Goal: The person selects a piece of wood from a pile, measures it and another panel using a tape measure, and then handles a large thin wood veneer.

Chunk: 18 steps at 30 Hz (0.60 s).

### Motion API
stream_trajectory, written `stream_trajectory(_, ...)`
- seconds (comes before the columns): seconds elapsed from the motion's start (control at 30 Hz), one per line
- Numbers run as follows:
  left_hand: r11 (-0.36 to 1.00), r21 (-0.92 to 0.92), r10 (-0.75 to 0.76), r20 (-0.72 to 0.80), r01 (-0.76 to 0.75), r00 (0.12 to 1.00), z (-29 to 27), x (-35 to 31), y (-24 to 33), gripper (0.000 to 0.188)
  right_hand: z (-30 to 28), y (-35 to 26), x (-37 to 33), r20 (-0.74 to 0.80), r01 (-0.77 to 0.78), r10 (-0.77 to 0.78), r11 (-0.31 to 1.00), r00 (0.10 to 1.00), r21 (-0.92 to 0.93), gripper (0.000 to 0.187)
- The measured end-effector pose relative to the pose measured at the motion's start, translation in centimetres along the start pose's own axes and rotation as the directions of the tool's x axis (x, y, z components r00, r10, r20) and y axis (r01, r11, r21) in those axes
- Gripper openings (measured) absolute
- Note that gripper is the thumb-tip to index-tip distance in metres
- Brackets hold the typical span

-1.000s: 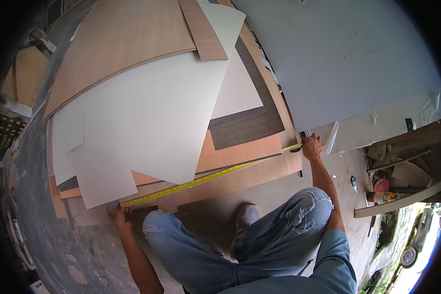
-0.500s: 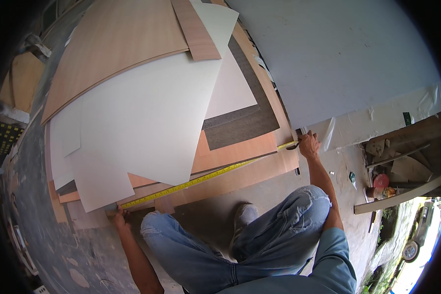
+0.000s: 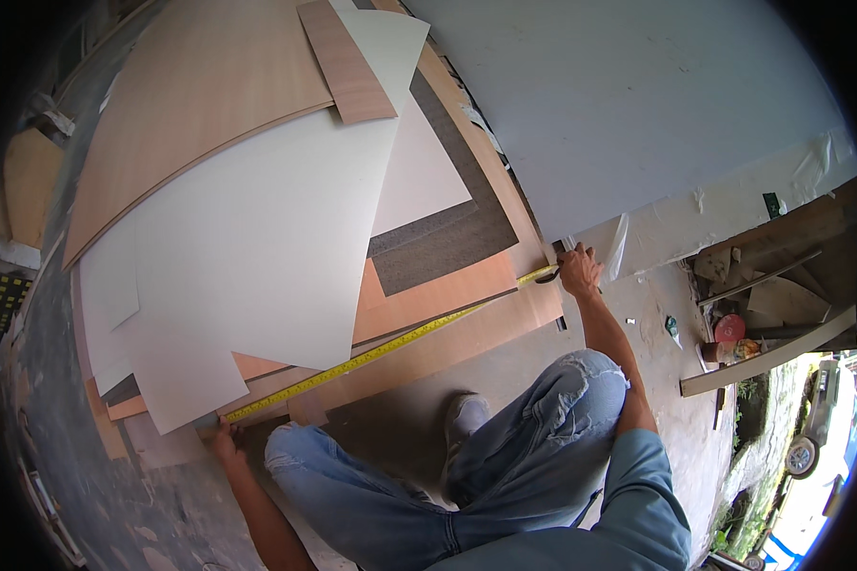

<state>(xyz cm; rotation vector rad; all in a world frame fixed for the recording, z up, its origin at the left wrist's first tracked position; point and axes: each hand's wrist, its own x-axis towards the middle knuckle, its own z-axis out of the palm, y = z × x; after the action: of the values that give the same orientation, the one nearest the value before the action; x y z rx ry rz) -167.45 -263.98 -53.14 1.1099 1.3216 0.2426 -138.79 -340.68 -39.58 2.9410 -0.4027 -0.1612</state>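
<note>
A yellow tape measure [image 3: 381, 348] is stretched across a stack of wood-coloured sheets, running from lower left up to the right. My left hand [image 3: 227, 440] pinches its left end at the near corner of the stack. At the other end, my right hand [image 3: 579, 270] is closed round the tape's dark case, which my fingers mostly hide. Beneath the blade lies an orange-brown wood-grain sheet [image 3: 448, 344]. A large white sheet [image 3: 257, 228] overlaps the stack, its lower point close to the tape. Above it rests a light brown board [image 3: 200, 105].
A big grey-white panel [image 3: 638, 105] stands at the upper right. Wood offcuts [image 3: 781, 295] and a red round object [image 3: 729, 328] fill a recess on the right. My knees [image 3: 581, 390] are bent close to the stack; a parked vehicle [image 3: 814, 428] shows outside at lower right.
The view has shifted slightly, so the scene sits a little further left. Both hands keep their hold at the tape's ends, and the tape stays stretched over the sheets.
</note>
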Motion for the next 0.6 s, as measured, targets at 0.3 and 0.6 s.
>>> stream_trajectory(0.3, 0.998, 0.047, -0.029, -0.089, 0.034, 0.996, 3.1, -5.2, 2.6, 0.027, 0.3, 0.3, -0.1, -0.002, -0.014, 0.014, 1.0, 1.0, 0.009, 0.017)
stream_trajectory(0.6, 0.992, -0.082, 0.095, -0.045, -0.098, 0.994, 2.5, -4.2, 1.2, 0.022, -0.4, -0.2, -0.2, 0.037, -0.009, 0.006, 0.998, 0.999, 0.069, 0.017)
